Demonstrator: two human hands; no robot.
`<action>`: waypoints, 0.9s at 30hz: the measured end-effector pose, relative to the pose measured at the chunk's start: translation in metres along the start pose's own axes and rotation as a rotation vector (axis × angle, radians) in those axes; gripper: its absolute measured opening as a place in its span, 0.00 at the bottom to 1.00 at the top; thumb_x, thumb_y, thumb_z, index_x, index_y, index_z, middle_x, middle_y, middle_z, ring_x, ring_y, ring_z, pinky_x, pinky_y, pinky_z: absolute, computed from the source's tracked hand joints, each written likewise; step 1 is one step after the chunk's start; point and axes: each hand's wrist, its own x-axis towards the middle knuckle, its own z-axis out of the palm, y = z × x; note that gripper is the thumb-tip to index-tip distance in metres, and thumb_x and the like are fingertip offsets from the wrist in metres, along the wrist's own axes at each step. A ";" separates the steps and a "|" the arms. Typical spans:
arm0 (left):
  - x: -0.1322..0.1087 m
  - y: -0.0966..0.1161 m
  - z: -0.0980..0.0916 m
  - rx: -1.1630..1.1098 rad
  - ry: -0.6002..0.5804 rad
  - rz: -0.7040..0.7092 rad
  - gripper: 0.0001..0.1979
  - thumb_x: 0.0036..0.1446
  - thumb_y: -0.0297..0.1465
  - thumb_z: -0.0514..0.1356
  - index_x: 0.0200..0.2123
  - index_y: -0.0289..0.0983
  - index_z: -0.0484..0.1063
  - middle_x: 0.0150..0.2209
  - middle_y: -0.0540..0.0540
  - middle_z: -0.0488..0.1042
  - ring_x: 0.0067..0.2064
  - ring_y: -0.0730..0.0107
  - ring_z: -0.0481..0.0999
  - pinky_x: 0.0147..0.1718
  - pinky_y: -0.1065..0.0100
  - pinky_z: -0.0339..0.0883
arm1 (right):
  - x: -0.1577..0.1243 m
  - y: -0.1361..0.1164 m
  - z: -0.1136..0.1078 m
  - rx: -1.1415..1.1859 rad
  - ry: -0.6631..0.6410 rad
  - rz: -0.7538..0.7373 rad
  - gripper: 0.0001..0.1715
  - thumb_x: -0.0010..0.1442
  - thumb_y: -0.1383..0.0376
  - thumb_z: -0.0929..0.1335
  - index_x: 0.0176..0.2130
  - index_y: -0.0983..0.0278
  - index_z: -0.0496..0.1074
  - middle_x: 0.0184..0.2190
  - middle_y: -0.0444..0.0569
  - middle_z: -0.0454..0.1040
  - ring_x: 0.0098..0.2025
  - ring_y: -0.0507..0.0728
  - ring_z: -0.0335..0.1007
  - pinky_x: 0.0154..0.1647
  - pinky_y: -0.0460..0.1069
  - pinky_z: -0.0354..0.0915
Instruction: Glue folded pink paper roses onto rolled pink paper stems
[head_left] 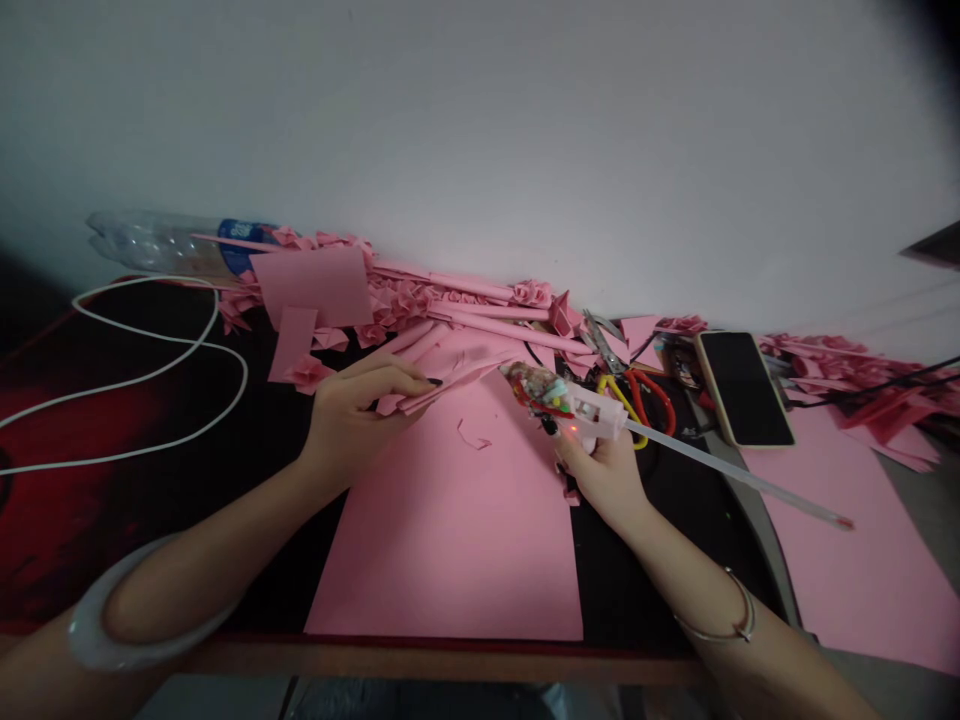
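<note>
My left hand [360,415] pinches a bundle of folded pink paper [450,375] between thumb and fingers, its strips reaching right toward the gun. My right hand [604,475] grips a white hot glue gun [585,410] with a small red light glowing and colourful decoration on its body. A long translucent glue stick [739,473] runs from the gun's rear toward the lower right. The gun's nozzle is hidden among its decoration. Beneath both hands lies a flat pink paper sheet [450,530] with a small paper scrap on it.
Scissors with red and yellow handles [630,400] and a phone [742,390] lie right of my hands. Pink paper flowers [401,305] line the white wall. A plastic bottle [165,245] lies far left, above a looped white cable [150,370]. More pink sheets [862,550] lie at right.
</note>
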 end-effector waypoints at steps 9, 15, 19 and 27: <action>0.000 0.000 0.001 -0.040 -0.003 -0.042 0.05 0.49 0.23 0.65 0.28 0.39 0.75 0.31 0.49 0.76 0.34 0.69 0.74 0.32 0.68 0.68 | -0.001 -0.001 0.000 -0.041 0.020 0.008 0.14 0.57 0.61 0.66 0.42 0.67 0.71 0.14 0.37 0.62 0.11 0.48 0.57 0.09 0.43 0.59; 0.000 -0.001 -0.001 -0.063 -0.018 -0.034 0.05 0.48 0.22 0.65 0.28 0.38 0.75 0.30 0.48 0.76 0.34 0.68 0.75 0.33 0.67 0.69 | 0.001 0.001 0.000 -0.099 0.051 0.039 0.12 0.57 0.60 0.66 0.38 0.66 0.71 0.13 0.37 0.61 0.11 0.49 0.57 0.09 0.43 0.57; 0.000 -0.001 0.001 -0.069 0.003 -0.055 0.06 0.48 0.22 0.66 0.28 0.38 0.75 0.30 0.48 0.75 0.34 0.69 0.75 0.33 0.67 0.68 | 0.004 0.003 -0.002 -0.164 0.094 0.001 0.12 0.58 0.60 0.65 0.39 0.66 0.71 0.13 0.37 0.61 0.14 0.51 0.59 0.13 0.44 0.58; 0.006 -0.005 0.003 -0.253 0.213 -0.418 0.04 0.47 0.23 0.67 0.27 0.37 0.75 0.27 0.52 0.74 0.31 0.75 0.72 0.32 0.71 0.67 | 0.007 0.005 -0.006 -0.518 0.161 -0.134 0.11 0.54 0.66 0.65 0.40 0.64 0.71 0.25 0.45 0.72 0.22 0.53 0.65 0.24 0.47 0.62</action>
